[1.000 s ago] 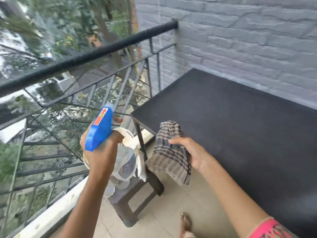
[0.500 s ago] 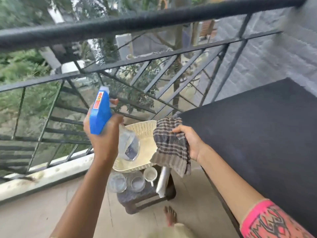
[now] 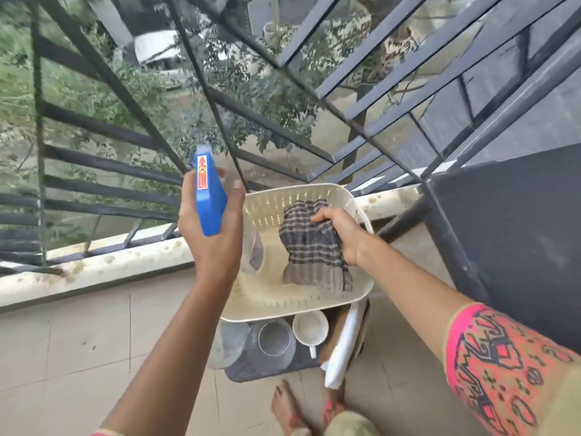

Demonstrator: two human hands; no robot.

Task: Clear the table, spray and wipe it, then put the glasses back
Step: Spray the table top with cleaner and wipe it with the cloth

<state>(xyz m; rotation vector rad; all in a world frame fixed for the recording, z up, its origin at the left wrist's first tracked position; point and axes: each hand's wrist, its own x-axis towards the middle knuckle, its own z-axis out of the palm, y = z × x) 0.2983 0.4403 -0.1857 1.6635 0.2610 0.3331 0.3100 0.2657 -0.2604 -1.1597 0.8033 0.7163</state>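
My left hand [image 3: 213,237] grips a spray bottle [image 3: 208,196] by its blue head, with the clear body hanging over the left side of a cream perforated basket [image 3: 317,302]. Inside the basket hangs a striped grey cloth [image 3: 311,250], held at its top by my right hand [image 3: 342,234]. The basket rests on a low dark stool [image 3: 270,371]. In front of it on the stool stand two clear glasses [image 3: 273,339] and a white cup [image 3: 309,328]. The black table [image 3: 515,228] is at the right.
A black metal railing [image 3: 283,127] with a stained white kerb [image 3: 94,272] runs behind the stool. A white rolled sheet [image 3: 344,341] leans at the stool's right side. My bare feet [image 3: 289,407] stand on the beige tiled floor [image 3: 78,347] just before the stool.
The view has swung left and down from the table to the stool. Both hands have moved over the basket, and the cloth now hangs inside it.
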